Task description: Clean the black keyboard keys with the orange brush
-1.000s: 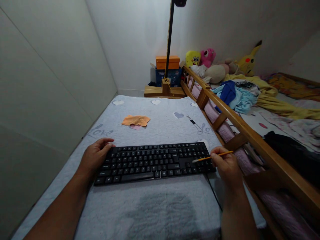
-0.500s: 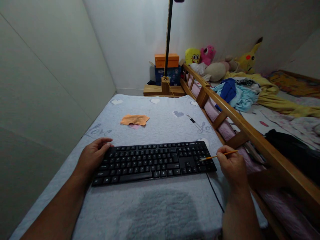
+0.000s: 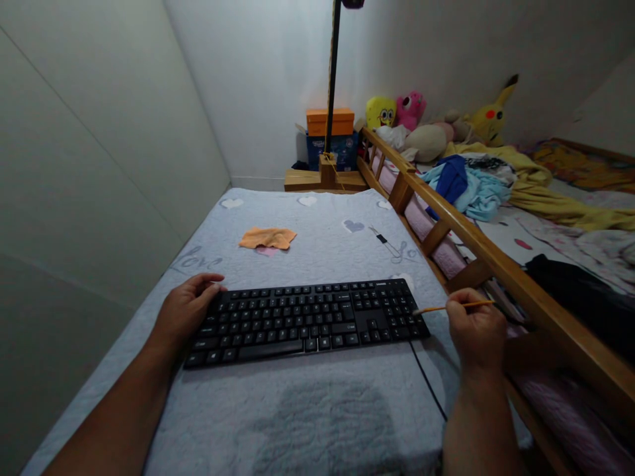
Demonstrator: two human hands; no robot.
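Note:
A black keyboard (image 3: 292, 324) lies flat, its number pad to the right and its cable running off the near side. My left hand (image 3: 186, 307) grips the keyboard's left end, thumb by the top corner and fingers curled at the outer edge. Pinched in my right hand (image 3: 473, 324) is a thin paintbrush (image 3: 434, 309) with an orange handle. Its bristle tip is over the right edge of the number pad; whether it touches the keys I cannot tell.
A quilted light-blue cover (image 3: 317, 410) lies under the keyboard. Beyond it are an orange cloth (image 3: 268, 238) and a thin metal tool with a black grip (image 3: 381, 238). A wooden rail (image 3: 476, 244) borders the right side, near my right hand. Plush toys (image 3: 381, 114) sit behind.
My right hand has moved right with the paintbrush, drawing its tip from among the number-pad keys to the pad's right edge. My left hand and the keyboard have stayed put.

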